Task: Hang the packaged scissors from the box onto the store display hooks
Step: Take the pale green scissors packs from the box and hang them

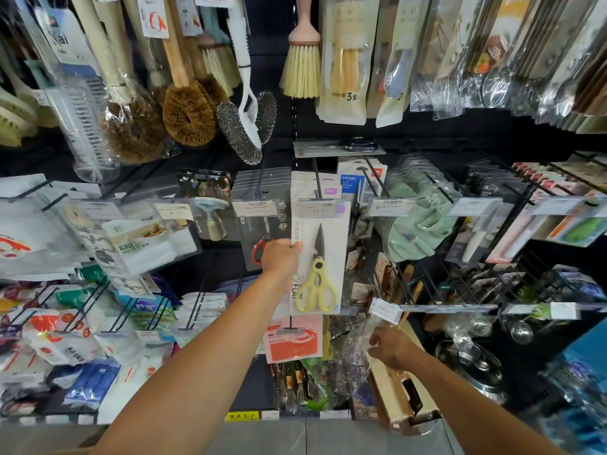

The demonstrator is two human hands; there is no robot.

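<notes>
Left hand (281, 257) pinches yellow scissors pack (320, 261) by its left edge at the hook (317, 180), hang-hole hidden behind price tag (317, 209); right hand (391, 348) low at box (395, 397), grip indiscernible; one-edge hold may twist the card off the hook.

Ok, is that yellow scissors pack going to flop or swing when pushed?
Probably stiff: the scissors pack looks flat though the left hand grips only its left edge. Likely bottom-heavy, since the bulky yellow handles sit low, so it may swing once hanging.
</notes>
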